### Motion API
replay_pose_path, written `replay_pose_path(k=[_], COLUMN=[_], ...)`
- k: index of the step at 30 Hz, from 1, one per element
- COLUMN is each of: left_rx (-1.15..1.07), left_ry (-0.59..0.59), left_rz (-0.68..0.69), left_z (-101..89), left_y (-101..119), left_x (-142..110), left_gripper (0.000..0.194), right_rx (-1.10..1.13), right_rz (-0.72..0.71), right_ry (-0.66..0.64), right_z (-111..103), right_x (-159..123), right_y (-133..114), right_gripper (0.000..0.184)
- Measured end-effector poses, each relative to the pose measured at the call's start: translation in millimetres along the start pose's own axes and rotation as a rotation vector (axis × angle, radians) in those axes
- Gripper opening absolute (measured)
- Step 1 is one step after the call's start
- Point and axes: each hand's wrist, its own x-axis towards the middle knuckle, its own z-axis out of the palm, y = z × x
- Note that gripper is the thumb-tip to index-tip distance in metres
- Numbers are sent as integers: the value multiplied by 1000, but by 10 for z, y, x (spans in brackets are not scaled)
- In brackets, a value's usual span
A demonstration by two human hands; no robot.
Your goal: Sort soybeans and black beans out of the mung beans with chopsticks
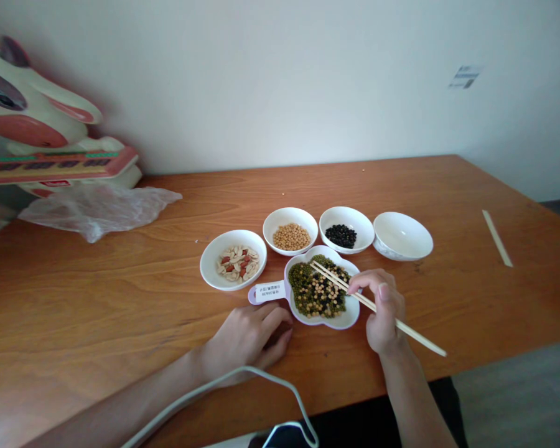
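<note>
Pale cable [247, 369] nearest, the bean dish [353, 310] lies between the loosely curled left hand [247, 333] and right hand [383, 310] holding 2 chopsticks [420, 337].

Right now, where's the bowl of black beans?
In the head view, the bowl of black beans sits right of centre on the table, between the bowl of tan beans and the empty white bowl.

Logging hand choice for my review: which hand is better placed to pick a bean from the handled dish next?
Probably the right hand: it holds the chopsticks, tips at the beans. The left hand rests on the table without chopsticks.
</note>
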Motion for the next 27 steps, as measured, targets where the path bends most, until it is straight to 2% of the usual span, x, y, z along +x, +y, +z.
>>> replay_pose_path(k=[4,12,22,27], left_rx=[2,2,-12,-15], left_ry=[-1,-14,-30,-28], left_rz=[-1,-4,-12,-20], left_z=[-7,6,14,27], left_y=[4,-8,-18,-24], left_x=[-1,-2,-10,-6], left_gripper=[9,11,10,10], right_rx=[8,86,99,132], right_rz=[0,88,39,3], right_ry=[23,95,127,220], right_z=[5,6,-6,9], right_x=[-6,-61,-61,-47], right_y=[1,65,43,75], right_gripper=[54,59,60,65])
